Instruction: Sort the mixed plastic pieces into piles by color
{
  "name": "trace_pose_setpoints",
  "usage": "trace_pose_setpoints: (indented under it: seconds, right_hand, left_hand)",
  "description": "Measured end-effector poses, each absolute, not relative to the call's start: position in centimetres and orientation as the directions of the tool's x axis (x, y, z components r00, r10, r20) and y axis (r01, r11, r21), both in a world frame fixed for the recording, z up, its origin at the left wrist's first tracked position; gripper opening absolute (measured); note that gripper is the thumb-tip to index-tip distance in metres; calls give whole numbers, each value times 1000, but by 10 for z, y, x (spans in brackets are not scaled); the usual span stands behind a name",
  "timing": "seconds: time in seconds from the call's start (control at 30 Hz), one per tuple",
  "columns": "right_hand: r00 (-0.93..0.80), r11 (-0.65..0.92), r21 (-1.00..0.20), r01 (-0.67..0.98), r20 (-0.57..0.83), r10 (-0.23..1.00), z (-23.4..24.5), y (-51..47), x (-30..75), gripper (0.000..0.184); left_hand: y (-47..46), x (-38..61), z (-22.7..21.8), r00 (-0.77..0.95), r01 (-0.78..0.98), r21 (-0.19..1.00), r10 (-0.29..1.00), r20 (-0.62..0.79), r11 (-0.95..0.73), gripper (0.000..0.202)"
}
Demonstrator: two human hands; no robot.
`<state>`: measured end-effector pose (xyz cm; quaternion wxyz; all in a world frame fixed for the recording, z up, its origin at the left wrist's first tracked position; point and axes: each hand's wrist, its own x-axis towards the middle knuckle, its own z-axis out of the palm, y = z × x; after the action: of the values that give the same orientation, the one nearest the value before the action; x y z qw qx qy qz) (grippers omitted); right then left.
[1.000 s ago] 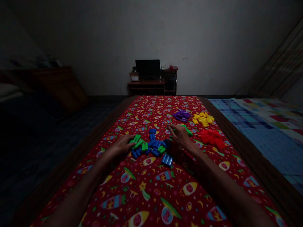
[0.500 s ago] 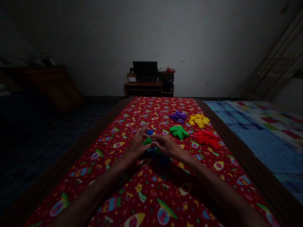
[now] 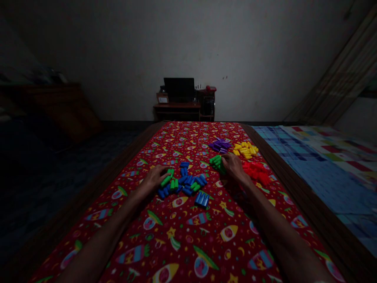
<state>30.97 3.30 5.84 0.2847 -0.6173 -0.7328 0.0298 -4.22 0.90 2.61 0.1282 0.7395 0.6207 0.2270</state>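
Note:
My left hand [image 3: 155, 176] is at the left side of a loose group of small ribbed plastic blocks. Its thumb and fingers close on a green block [image 3: 165, 181]. Blue blocks [image 3: 188, 180] lie around it, mixed with a few green ones [image 3: 174, 184]. Nearer to me sits a flat row of joined blue blocks [image 3: 202, 199]. On the right, my right hand [image 3: 234, 167] reaches down on the pile of green blocks [image 3: 216, 162] with its fingers bent together. Its fingertips, and whatever is between them, are hidden.
Purple blocks [image 3: 220, 145], yellow blocks [image 3: 245, 150] and red blocks [image 3: 256, 173] lie in separate piles at the right. A red patterned cloth [image 3: 206, 239] covers the table. Beyond it stands a small desk [image 3: 178, 107] with a dark screen [image 3: 179, 88].
My hands were together over the middle blocks and have parted. The right hand moved right to the green pile; the left moved slightly left. The blue and green blocks beneath are uncovered.

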Motion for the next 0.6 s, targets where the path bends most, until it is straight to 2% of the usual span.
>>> trace_pose_setpoints:
  seconds: [0.07, 0.13, 0.27, 0.33, 0.43, 0.53, 0.6]
  right_hand:
    - [-31, 226, -403, 887, 437, 899, 59, 32, 308, 28]
    - [-35, 280, -427, 860, 499, 866, 62, 29, 301, 29]
    - [-238, 522, -497, 693, 526, 817, 67, 14, 274, 27]
    - [-357, 597, -514, 616, 493, 793, 65, 5, 259, 26]
    - [-461, 638, -544, 545, 441, 770, 59, -9, 242, 24]
    - [-475, 641, -612, 463, 439, 763, 57, -19, 233, 28]
    - [-491, 658, -637, 402, 457, 742, 59, -25, 230, 36]
  left_hand:
    - [6, -39, 30, 79, 833, 533, 987, 143, -144, 43]
    - [2, -34, 35, 32, 815, 567, 985, 168, -123, 46]
    - [3, -26, 39, 69, 846, 499, 966, 248, -188, 42]
    - [5, -25, 36, 127, 855, 477, 974, 189, -204, 35]
    - [7, -23, 37, 124, 832, 529, 986, 115, -166, 29]
    - [0, -13, 47, 78, 758, 624, 976, 204, -191, 30]
    - [-10, 1, 56, 129, 695, 661, 954, 272, -283, 30]
